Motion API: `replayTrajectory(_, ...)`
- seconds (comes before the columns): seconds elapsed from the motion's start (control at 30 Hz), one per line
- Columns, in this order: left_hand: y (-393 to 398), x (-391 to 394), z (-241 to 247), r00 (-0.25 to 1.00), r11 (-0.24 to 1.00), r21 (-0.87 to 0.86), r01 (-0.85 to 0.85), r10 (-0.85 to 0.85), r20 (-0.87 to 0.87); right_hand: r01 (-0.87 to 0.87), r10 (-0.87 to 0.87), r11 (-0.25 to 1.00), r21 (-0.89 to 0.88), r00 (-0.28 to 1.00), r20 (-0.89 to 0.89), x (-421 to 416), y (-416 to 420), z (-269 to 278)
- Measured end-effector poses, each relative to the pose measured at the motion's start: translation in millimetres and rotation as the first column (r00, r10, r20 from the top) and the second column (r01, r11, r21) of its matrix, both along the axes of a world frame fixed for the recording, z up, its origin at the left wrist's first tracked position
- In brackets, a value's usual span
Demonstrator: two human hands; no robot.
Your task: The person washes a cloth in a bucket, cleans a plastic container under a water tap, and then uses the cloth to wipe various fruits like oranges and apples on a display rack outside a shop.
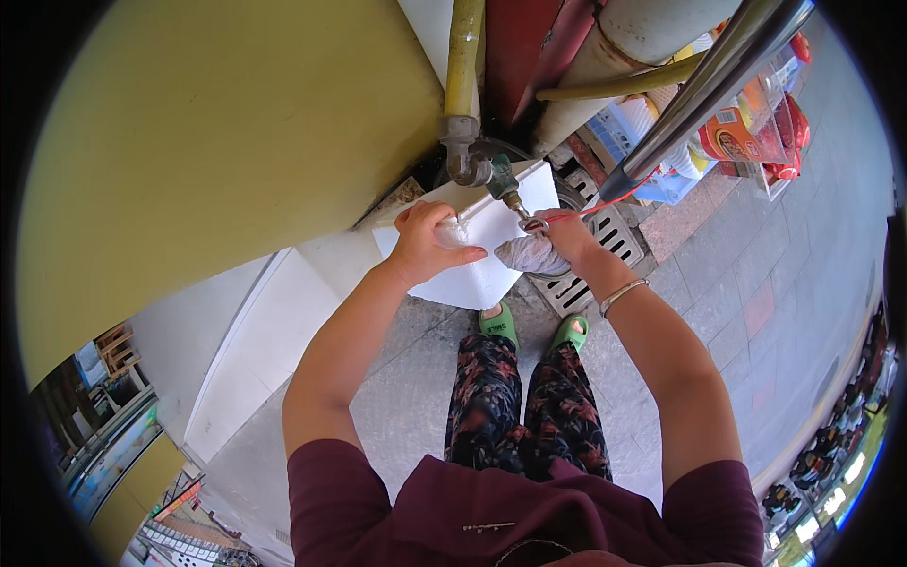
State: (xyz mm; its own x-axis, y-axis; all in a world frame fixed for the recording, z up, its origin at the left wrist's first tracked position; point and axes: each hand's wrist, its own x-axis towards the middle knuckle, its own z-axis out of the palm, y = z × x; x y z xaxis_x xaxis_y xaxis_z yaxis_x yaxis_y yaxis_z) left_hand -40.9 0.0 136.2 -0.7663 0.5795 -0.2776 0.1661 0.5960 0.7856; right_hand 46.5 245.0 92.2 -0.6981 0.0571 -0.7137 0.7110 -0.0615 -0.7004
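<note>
My left hand (429,237) grips a rough-edged part of a white foam box (489,280), its fingers curled over and its thumb lying across the white face. The box is tilted below a metal tap with a green body (502,176). In my right hand (567,237) is a bunched, wet-looking grey cloth (531,254), held beside the tap's spout. A metal ring (534,225) sits at the fingers of that hand, by the spout. From there a red cord (602,207) runs up to a shiny metal pole (701,92). The inside of the box is hidden.
A slotted drain grate (613,241) lies right of the box. Packaged goods and fruit in a blue crate (673,186) stand beyond the pole. A yellow pipe (464,57) feeds the tap, beside a yellow panel (234,127). Green slippers (499,326) are on the paving below.
</note>
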Motion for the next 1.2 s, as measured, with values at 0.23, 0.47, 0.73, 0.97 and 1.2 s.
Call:
replayTrajectory(0.23,-38.5,-24.0,4.7,0.718,0.859,0.177,-0.48,0.269,0.642,0.449,-0.359,0.837,-0.313,0.882,0.306,95.1,-4.4,34.1)
replayTrajectory(0.47,-69.6,-25.5,-43.2,0.401,0.617,0.099,-0.78,0.373,0.837,0.62,-0.442,0.715,-0.323,0.759,0.478,151.3,-2.8,46.3)
replayTrajectory(0.73,-104.6,-10.3,-69.1,0.205,0.479,0.06,-0.876,0.256,0.945,0.673,-0.487,0.657,-0.339,0.723,0.49,160.3,-17.2,44.3)
replayTrajectory(0.97,-122.9,8.1,-8.1,0.509,0.625,0.319,-0.713,0.146,0.848,0.718,-0.54,0.642,-0.267,0.672,0.507,178.2,-20.3,27.2)
replayTrajectory(1.2,-103.3,46.5,25.0,0.997,0.998,0.052,0.036,-0.032,-0.073,0.682,-0.568,0.712,-0.17,0.701,0.431,181.7,-23.6,36.5)
